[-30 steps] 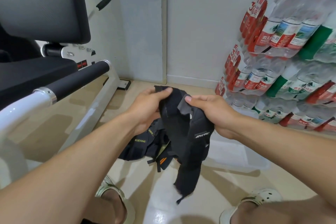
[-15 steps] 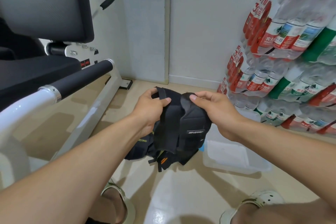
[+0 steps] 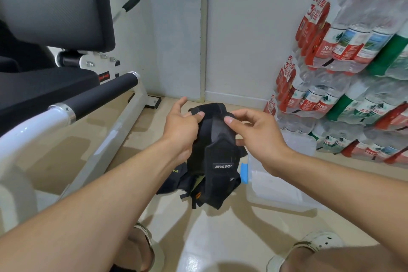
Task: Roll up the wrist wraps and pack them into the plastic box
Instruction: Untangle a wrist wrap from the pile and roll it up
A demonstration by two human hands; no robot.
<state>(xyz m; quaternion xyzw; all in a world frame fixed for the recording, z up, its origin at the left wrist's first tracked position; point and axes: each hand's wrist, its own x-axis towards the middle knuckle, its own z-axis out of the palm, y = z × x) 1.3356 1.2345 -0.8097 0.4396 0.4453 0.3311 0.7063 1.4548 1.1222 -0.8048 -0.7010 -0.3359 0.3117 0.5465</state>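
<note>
Fingers (image 3: 199, 114) of the left hand (image 3: 180, 130) pinch the upper left edge of a black fabric wrist wrap (image 3: 217, 152), thumb on the near face and index finger lifted free; the right hand (image 3: 257, 137) nips the top fold with its thumb, the other fingers curled behind. Held up between both hands above the floor, the wrap is bunched at the top and hangs as a broad flap with a small white-lettered label, its frayed end dangling. Under it on the beige tiled floor (image 3: 216, 234) lies a heap of more dark wraps (image 3: 176, 180) with yellow lettering. Just right of that sits a clear plastic box (image 3: 278, 192) with a blue clip, near shrink-wrapped packs of water bottles (image 3: 344, 55).
</note>
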